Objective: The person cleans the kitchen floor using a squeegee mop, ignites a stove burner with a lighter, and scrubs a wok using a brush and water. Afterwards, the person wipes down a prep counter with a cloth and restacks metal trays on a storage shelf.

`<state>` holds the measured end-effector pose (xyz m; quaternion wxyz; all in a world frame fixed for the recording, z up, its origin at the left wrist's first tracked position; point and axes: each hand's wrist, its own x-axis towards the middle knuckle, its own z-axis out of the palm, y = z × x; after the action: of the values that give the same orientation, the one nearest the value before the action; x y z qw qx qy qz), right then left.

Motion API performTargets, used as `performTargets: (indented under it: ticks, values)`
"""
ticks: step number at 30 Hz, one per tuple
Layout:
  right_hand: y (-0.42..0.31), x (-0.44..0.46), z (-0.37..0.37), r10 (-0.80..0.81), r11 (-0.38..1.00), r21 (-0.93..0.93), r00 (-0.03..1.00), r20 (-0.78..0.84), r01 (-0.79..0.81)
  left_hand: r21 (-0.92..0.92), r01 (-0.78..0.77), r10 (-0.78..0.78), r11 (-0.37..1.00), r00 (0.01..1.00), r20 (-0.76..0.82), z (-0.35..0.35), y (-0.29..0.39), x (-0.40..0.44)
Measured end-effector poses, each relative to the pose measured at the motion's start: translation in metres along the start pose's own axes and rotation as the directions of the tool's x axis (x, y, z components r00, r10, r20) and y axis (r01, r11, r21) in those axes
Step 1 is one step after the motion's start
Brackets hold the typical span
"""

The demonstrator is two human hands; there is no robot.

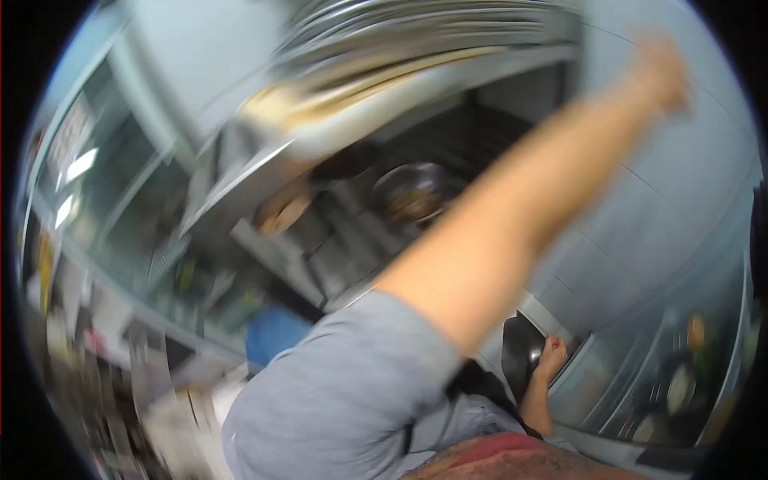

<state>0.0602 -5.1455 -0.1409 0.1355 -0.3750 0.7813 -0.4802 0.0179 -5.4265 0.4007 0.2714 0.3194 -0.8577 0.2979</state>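
Observation:
My left arm, in a grey short sleeve, stretches from the lower left across the view to the upper right. At its end my left hand (664, 76) is raised in front of the pale tiled wall (616, 216); blur hides its fingers and anything in them. Low on the right, much smaller in view, my right hand (553, 352) has its fingers curled in beside a dark, shiny surface (522, 348). Whatever it holds, if anything, is too small to tell. Behind my left forearm, a round metal bowl (412, 192) with brownish contents stands under the shelf.
A metal shelf (360, 116) carries stacked trays (416, 28) across the top. Glass-fronted cabinets are at the left (120, 184) and lower right (672, 376). A blue object (274, 336) lies beside my sleeve. Much of the left side is blurred.

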Motion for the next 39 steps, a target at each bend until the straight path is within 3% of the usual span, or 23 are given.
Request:
performTargets:
  ticks: [3, 4, 5, 7, 9, 11, 13, 15, 16, 17, 18, 19, 20, 21, 23, 24, 25, 26, 29, 31, 33, 35, 39]
  values:
    - [-0.021, -0.012, 0.030, -0.136, 0.983, -0.095, 0.966, 0.220, 0.160, -0.244, -0.130, 0.150, 0.961, 0.987, 0.064, -0.029, 0.079, -0.114]
    - [-0.025, -0.020, 0.037, -0.127, 0.983, -0.093, 0.950, 0.285, 0.159, -0.279, -0.141, 0.073, 0.950, 0.968, -0.242, -0.017, 0.099, -0.163]
    - [-0.043, -0.036, 0.036, -0.199, 0.953, -0.149, 0.917, 0.345, 0.263, -0.438, -0.196, 0.092, 0.877, 0.964, -0.248, -0.023, 0.105, -0.208]
    - [-0.035, -0.052, 0.045, -0.328, 0.904, -0.108, 0.833, 0.446, 0.414, -0.643, -0.206, 0.177, 0.738, 0.978, -0.110, -0.055, 0.104, -0.297]
    - [-0.025, -0.075, 0.057, -0.446, 0.856, 0.030, 0.707, 0.549, 0.516, -0.763, -0.125, 0.428, 0.635, 0.878, 0.213, -0.099, 0.083, -0.373]
    - [-0.028, -0.086, 0.061, -0.504, 0.774, 0.022, 0.596, 0.625, 0.632, -0.852, -0.060, 0.532, 0.521, 0.803, 0.269, -0.157, 0.051, -0.460]
    - [-0.092, -0.142, 0.047, -0.584, 0.718, 0.084, 0.533, 0.611, 0.691, -0.876, 0.067, 0.514, 0.477, 0.787, 0.340, -0.221, 0.005, -0.563]
    - [-0.146, -0.183, 0.038, -0.578, 0.698, 0.114, 0.463, 0.672, 0.707, -0.787, 0.352, 0.170, 0.507, 0.854, 0.492, -0.271, -0.042, -0.678]
    - [-0.167, -0.200, 0.035, -0.551, 0.702, 0.107, 0.442, 0.707, 0.704, -0.688, 0.625, -0.131, 0.368, 0.768, 0.627, -0.298, -0.058, -0.746]
    - [-0.183, -0.217, 0.039, -0.553, 0.675, 0.114, 0.397, 0.733, 0.729, -0.477, 0.817, -0.470, 0.324, 0.576, 0.669, -0.308, -0.066, -0.833]
    - [-0.196, -0.237, 0.042, -0.588, 0.672, 0.209, 0.341, 0.733, 0.710, -0.089, 0.995, -0.630, 0.038, 0.092, 0.771, -0.346, -0.062, -0.903]
    - [-0.210, -0.255, 0.042, -0.619, 0.669, 0.299, 0.286, 0.732, 0.681, -0.026, 0.999, -0.801, -0.022, -0.002, 0.598, -0.356, -0.038, -1.030]
    - [-0.229, -0.275, 0.046, -0.610, 0.650, 0.306, 0.238, 0.756, 0.695, 0.370, 0.863, -0.784, -0.344, -0.481, 0.393, -0.399, 0.005, -1.097]
    - [-0.253, -0.298, 0.045, -0.625, 0.619, 0.349, 0.171, 0.762, 0.703, 0.482, 0.698, -0.732, -0.529, -0.663, 0.157, -0.409, 0.070, -1.211]
    - [-0.288, -0.337, 0.058, -0.626, 0.604, 0.438, 0.057, 0.777, 0.665, 0.413, 0.385, -0.460, -0.825, -0.883, -0.096, -0.456, 0.215, -1.292]
    - [-0.305, -0.355, 0.066, -0.618, 0.621, 0.473, 0.019, 0.786, 0.625, 0.317, 0.363, -0.398, -0.876, -0.916, -0.050, -0.475, 0.263, -1.302]
    - [-0.317, -0.370, 0.077, -0.656, 0.580, 0.540, -0.043, 0.754, 0.610, 0.120, 0.075, -0.077, -0.990, -0.997, -0.010, -0.480, 0.297, -1.305]
    - [-0.331, -0.390, 0.087, -0.682, 0.579, 0.619, -0.102, 0.725, 0.530, -0.064, -0.236, 0.230, -0.970, -0.969, 0.088, -0.485, 0.322, -1.307]
    - [-0.364, -0.455, 0.104, -0.698, 0.619, 0.698, -0.156, 0.699, 0.360, -0.163, -0.259, 0.242, -0.952, -0.963, 0.117, -0.509, 0.338, -1.322]
    - [-0.372, -0.503, 0.114, -0.765, 0.583, 0.791, -0.202, 0.612, 0.186, -0.296, -0.135, 0.121, -0.946, -0.991, 0.066, -0.526, 0.309, -1.327]
    - [-0.380, -0.562, 0.112, -0.813, 0.527, 0.838, -0.201, 0.546, 0.144, -0.407, 0.004, -0.109, -0.913, -0.965, 0.237, -0.536, 0.267, -1.353]
    - [-0.384, -0.616, 0.117, -0.864, 0.452, 0.891, -0.225, 0.450, 0.048, -0.530, 0.060, -0.223, -0.846, -0.943, 0.249, -0.558, 0.197, -1.315]
    - [-0.411, -0.721, 0.120, -0.945, 0.195, 0.961, -0.300, 0.131, -0.196, -0.548, -0.094, -0.374, -0.831, -0.634, 0.676, -0.593, 0.134, -1.306]
